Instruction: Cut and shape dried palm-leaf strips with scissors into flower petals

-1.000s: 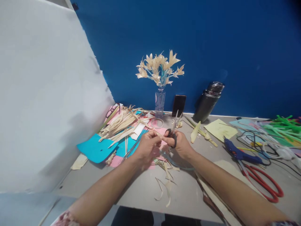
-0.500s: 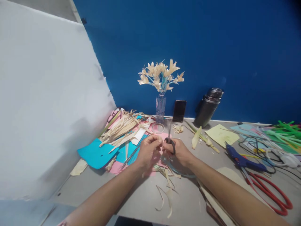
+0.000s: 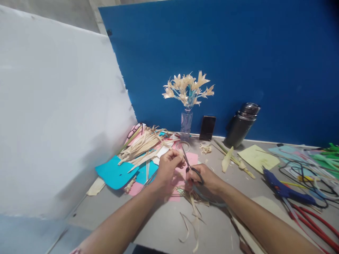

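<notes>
The scissors (image 3: pixel 188 166) are gripped in the right hand (image 3: pixel 208 178), above the desk (image 3: pixel 159 225), with the blades just beside the fingers of the left hand (image 3: pixel 170 167). Skin could be nicked — or a pale scrap (image 3: pixel 181 154) cut crooked — if the left pinch slipped as the blades were closed. The long axis is slanted, the tips pointed forward and leftward, the handles toward the right palm. The scrap seems to be pinched in the curled left fingers; its outline is blurred. Beyond, flowers (image 3: pixel 188 88) are held upright by a bottle (image 3: pixel 186 124).
</notes>
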A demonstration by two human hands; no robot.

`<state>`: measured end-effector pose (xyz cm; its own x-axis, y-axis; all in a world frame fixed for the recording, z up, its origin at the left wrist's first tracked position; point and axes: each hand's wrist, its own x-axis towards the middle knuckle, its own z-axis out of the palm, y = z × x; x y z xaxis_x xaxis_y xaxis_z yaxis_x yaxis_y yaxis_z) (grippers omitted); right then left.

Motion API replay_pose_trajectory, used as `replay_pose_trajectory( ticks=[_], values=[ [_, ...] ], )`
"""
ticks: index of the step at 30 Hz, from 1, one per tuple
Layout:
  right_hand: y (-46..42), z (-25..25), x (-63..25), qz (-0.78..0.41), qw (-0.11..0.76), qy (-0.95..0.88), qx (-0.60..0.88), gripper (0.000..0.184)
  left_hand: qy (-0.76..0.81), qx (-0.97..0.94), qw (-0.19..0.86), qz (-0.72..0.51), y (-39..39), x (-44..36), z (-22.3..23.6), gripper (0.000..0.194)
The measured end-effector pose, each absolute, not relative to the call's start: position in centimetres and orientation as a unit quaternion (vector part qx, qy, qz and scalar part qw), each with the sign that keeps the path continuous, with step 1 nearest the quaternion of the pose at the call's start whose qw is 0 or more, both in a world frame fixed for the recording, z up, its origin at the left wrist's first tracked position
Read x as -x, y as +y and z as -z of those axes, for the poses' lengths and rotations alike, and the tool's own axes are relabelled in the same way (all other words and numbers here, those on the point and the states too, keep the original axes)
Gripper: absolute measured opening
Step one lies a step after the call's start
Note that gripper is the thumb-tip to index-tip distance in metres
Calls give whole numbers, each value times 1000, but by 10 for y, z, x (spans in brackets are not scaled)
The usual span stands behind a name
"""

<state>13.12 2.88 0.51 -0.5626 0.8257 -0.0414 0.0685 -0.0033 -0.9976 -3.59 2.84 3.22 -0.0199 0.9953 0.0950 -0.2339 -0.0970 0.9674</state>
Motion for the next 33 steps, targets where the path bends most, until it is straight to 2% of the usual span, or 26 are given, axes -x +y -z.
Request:
replay_pose_trajectory(
  ticks=[5,15,22,26,33],
  values=[
    [26,-10,-129,-611,312,-639,348,47,423,-459,536,-569,29,39,-31,5],
    [29,-16,-134,-609,335,-633,342,59,352,-404,640,-551,28,40,-36,13],
    [21,-5,-125,-653,320,-599,336,52,369,-358,625,-587,38,41,-32,23],
    [21,-7,-125,-629,316,-619,348,44,376,-381,607,-587,36,40,-29,20],
    [23,-3,-124,-592,319,-636,380,38,384,-364,611,-589,33,36,-27,20]
  ],
)
